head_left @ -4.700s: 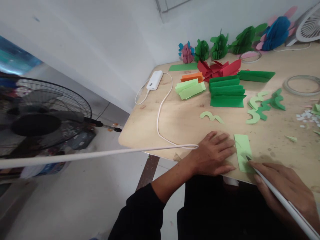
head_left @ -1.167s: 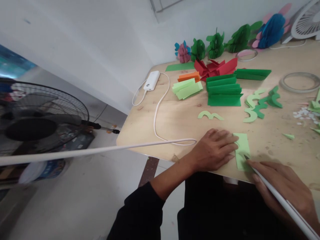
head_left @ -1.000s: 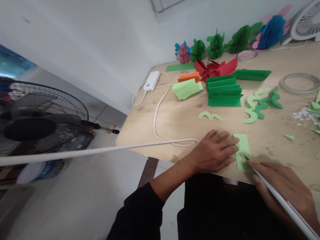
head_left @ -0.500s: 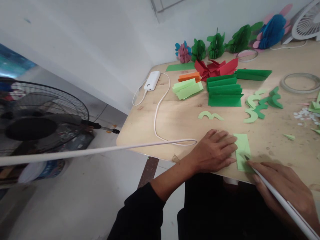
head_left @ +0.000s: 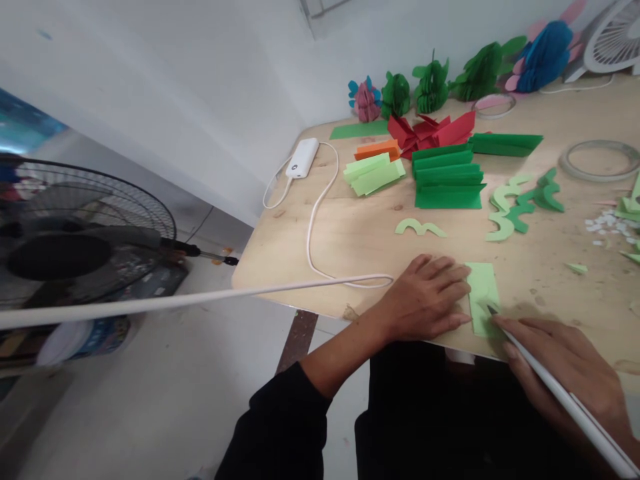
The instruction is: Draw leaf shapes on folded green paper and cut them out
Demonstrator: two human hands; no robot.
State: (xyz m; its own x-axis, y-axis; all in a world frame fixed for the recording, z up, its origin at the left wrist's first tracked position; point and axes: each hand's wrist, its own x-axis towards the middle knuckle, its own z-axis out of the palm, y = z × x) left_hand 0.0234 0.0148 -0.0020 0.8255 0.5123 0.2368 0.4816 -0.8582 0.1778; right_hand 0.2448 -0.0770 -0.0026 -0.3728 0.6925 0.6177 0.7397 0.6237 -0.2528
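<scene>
We hold our left hand (head_left: 425, 300) spread flat on the plywood bench (head_left: 350, 247), its fingertips at the edge of a light green paper strip (head_left: 483, 293). Our right hand (head_left: 555, 360) pinches a slim white pen (head_left: 585, 427), its dark tip resting on the strip, apparently marking it.

Left hand (head_left: 425, 298) pins green paper (head_left: 483, 297); right hand (head_left: 557, 360) holds white pen (head_left: 565, 407) there.

Craft workroom: plywood table (head_left: 360, 240), green paper pieces (head_left: 481, 297).

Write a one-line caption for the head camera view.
Left hand pins a light green paper strip to a wooden table as the right hand sets a white-handled craft knife on it.
</scene>
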